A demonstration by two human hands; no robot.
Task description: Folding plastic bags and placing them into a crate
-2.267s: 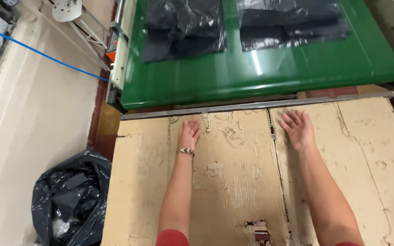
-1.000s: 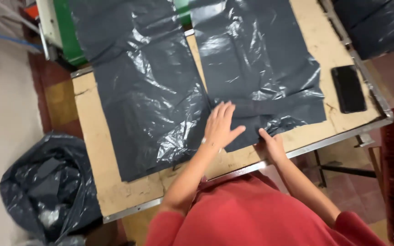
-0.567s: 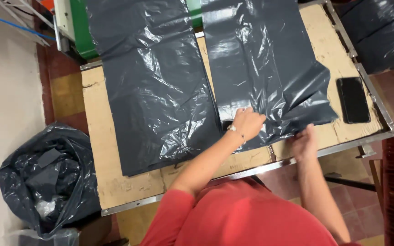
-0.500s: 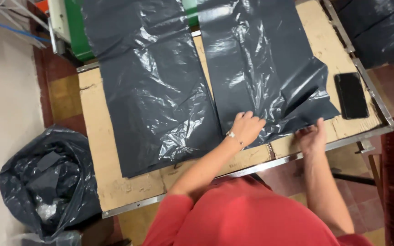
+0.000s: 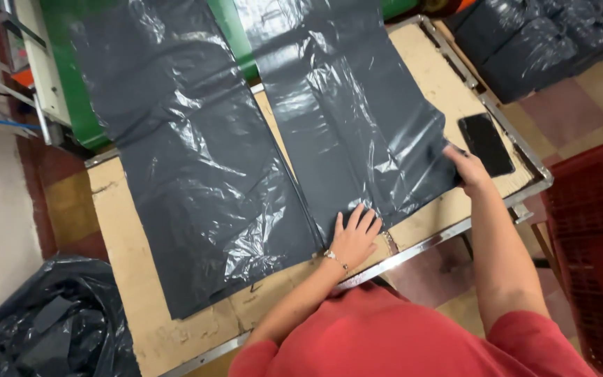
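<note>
On the cardboard-topped table (image 5: 123,230) two dark grey plastic bags lay flat side by side, their upper ends running up over the green conveyor (image 5: 78,84) at the far edge. You worked on the right-hand bag (image 5: 350,126), the one nearer your body's right side. Your left hand (image 5: 354,239) lay flat, fingers spread, pressing down on that bag's near left corner, close to the table's metal rim (image 5: 427,244) and right at the gap between the two sheets. A thin bracelet (image 5: 335,258) showed at that wrist. Your right hand (image 5: 467,169) was well apart from the left, at the bag's near right corner; its fingers rested on the bag's edge, though whether they pinched the plastic or merely pressed it could not be told from above. So your hands were spread wide, one at each lower corner of the same sheet.

Just beside your right hand a black phone (image 5: 486,143) lay face up on the cardboard, close to the bag's right edge. The left-hand bag (image 5: 190,167) lay untouched, its near end reaching closer to the table's front edge. Below the table on the floor to your left sat a full black refuse sack (image 5: 50,328). A red crate (image 5: 594,230) stood to your right, and stacks of folded dark bags (image 5: 539,42) lay beyond it.
</note>
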